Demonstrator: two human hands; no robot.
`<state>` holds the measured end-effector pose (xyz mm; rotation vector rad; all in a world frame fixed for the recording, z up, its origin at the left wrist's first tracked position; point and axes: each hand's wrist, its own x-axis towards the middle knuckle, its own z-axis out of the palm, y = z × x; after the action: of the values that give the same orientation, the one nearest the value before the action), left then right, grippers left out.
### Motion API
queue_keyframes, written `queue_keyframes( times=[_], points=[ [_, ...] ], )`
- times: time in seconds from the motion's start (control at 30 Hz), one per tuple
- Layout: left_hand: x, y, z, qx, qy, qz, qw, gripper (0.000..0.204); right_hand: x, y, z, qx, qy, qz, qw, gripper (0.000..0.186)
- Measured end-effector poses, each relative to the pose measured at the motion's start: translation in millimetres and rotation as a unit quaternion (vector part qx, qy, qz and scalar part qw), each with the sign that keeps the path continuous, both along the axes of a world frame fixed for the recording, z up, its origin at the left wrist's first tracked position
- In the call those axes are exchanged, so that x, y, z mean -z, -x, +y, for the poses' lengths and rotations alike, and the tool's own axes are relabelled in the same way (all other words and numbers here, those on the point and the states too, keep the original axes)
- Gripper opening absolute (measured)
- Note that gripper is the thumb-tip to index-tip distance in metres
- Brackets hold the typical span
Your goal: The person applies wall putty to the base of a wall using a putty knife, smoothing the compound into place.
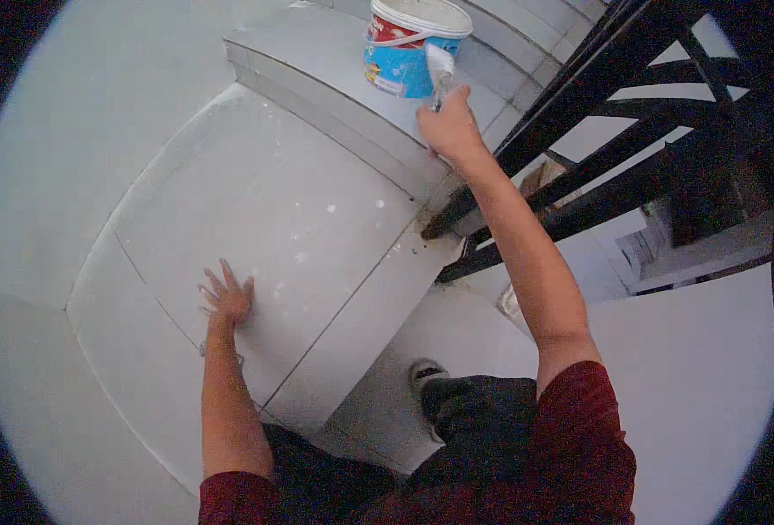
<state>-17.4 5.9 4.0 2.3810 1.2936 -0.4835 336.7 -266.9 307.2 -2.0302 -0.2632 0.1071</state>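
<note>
My right hand (453,131) grips a paintbrush (439,66) whose white, paint-covered head points up beside a blue and red plastic bucket (397,70) with a white rim. The bucket stands on the upper stair step (299,61). Lower left, my left hand (228,296) rests palm down with spread fingers on a light tiled landing (168,219) marked with several white paint spots; it holds nothing.
A black metal railing (597,166) runs diagonally on the right, with more steps (527,39) rising behind the bucket. A pale wall (72,157) borders the left. My shoe (426,372) is on the lower floor (387,332) below the landing's edge.
</note>
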Motion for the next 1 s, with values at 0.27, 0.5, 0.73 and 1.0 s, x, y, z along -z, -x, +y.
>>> queue_keyframes(
  times=[0.27, 0.5, 0.73, 1.0],
  points=[
    [-4, 10, 6, 0.01, -0.011, 0.027, 1.0, 0.092, -1, 38, -18, -0.191, 0.473, -0.168, 0.843, 0.038],
    [-39, 8, -9, -0.03, 0.028, 0.003, 0.999, 0.091, 12, -23, -5, -0.162, 0.5, -0.075, 0.847, 0.041],
    [-30, 7, -12, -0.032, 0.023, 0.016, 0.999, 0.091, 4, -41, 1, -0.148, 0.502, -0.02, 0.852, 0.047],
    [-24, 12, 1, -0.022, 0.013, -0.013, 1.0, 0.094, 40, -60, 4, -0.098, 0.456, -0.096, 0.879, 0.04]
  ],
)
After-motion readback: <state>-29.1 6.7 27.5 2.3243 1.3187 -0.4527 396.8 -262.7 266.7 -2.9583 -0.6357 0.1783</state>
